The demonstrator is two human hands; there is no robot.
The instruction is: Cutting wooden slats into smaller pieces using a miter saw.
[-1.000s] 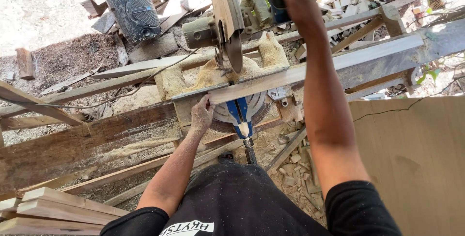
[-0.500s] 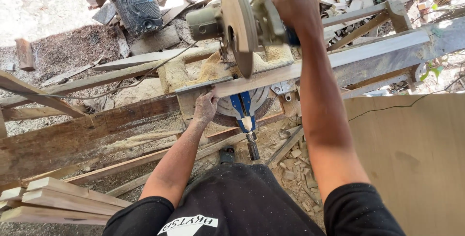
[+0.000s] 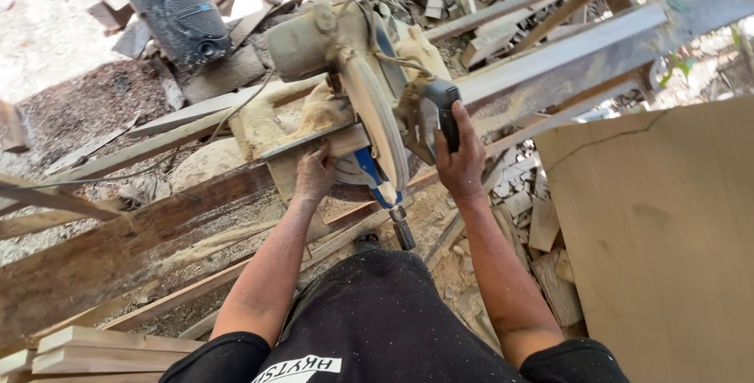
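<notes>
Gripping the black handle (image 3: pixel 440 120) of the dust-caked mitre saw (image 3: pixel 353 61), the right hand (image 3: pixel 462 164) has its fingers wrapped fully around it. The left hand (image 3: pixel 316 175) presses flat, fingers curled down, on the long wooden strip (image 3: pixel 550 57), just left of the round blade (image 3: pixel 385 128). The strip's long axis runs from the worktop's near left toward its far right, crossing under the blade. Pale sawdust (image 3: pixel 259 128) coats the rough timber worktop (image 3: pixel 102 249); a smooth plywood sheet (image 3: pixel 667 234) stands right.
</notes>
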